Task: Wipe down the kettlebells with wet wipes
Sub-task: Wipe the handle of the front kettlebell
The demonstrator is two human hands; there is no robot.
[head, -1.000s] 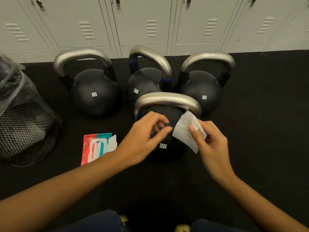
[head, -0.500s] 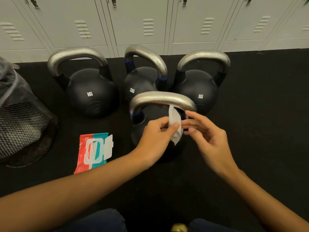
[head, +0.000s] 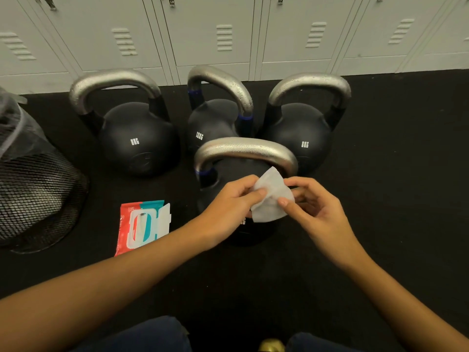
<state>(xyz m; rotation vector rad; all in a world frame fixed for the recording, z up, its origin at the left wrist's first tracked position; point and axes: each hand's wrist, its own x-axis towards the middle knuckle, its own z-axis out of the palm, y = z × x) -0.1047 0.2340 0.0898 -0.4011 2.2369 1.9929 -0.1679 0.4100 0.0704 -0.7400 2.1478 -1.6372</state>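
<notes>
Head view: looking down at a black floor (head: 380, 224) in front of pale lockers (head: 210, 34).
Wipe (head: 272, 199): hanging white and crumpled between both hands, just above the near kettlebell's body.
Left hand (head: 228, 209): reaching in from the left, thumb and fingers (head: 261, 192) pinching the wipe's left edge.
Right hand (head: 319, 212): coming from the right, thumb and curled fingers (head: 284, 201) pinching the wipe's right side.
Near kettlebell (head: 243, 153): standing at centre, silver handle arching just beyond the wipe, blue bands at the handle base, body largely hidden behind the hands.
Far kettlebells: three standing in a row by the lockers, an 8KG (head: 137, 138) at left, a 12KG (head: 215, 120) in the middle, another 8KG (head: 302, 130) at right.
Pack (head: 142, 224): lying on the floor left of the near kettlebell, red and teal, white lid flipped open.
Bin (head: 33, 194): black mesh with a liner, sitting at far left.
</notes>
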